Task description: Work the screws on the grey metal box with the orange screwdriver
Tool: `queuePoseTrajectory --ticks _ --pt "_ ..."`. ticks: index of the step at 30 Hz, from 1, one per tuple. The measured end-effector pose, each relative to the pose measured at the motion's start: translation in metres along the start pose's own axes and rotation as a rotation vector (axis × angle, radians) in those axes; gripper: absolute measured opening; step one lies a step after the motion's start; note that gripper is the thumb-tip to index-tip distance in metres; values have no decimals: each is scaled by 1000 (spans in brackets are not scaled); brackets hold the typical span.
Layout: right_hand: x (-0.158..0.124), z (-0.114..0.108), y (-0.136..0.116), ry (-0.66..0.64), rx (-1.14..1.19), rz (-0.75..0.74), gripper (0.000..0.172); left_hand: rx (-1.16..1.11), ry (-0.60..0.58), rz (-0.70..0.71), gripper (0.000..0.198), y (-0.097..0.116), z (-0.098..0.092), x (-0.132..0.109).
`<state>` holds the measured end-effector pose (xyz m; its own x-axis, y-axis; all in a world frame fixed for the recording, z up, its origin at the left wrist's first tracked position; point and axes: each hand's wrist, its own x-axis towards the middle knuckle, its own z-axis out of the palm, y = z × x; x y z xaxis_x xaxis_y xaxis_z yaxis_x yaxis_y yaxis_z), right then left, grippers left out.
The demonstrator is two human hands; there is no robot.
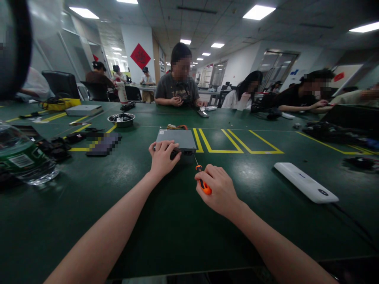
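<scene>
Metal box (180, 137): held with left hand (163, 157), gripped screwdriver (205, 187) in right hand (219, 187); might have slipped if pushed crooked.

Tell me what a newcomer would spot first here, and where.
The orange-and-black screwdriver in the right hand stands out first, its tip near the front right corner of a grey metal box, on which the left hand lies. Farther back, a red diamond hangs on a white pillar, upper left.
</scene>
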<state>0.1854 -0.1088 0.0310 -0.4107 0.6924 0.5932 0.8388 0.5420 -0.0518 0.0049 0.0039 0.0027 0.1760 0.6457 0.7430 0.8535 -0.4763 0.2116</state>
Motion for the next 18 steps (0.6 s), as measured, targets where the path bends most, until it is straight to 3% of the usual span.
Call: queuePoseTrajectory --ticks 11,18 --pt "-2 0 -1 122 16 -87 12 -18 -2 -5 23 0 1 0" --pt "1 12 -1 84 24 -123 14 -16 7 -2 22 0 1 0"
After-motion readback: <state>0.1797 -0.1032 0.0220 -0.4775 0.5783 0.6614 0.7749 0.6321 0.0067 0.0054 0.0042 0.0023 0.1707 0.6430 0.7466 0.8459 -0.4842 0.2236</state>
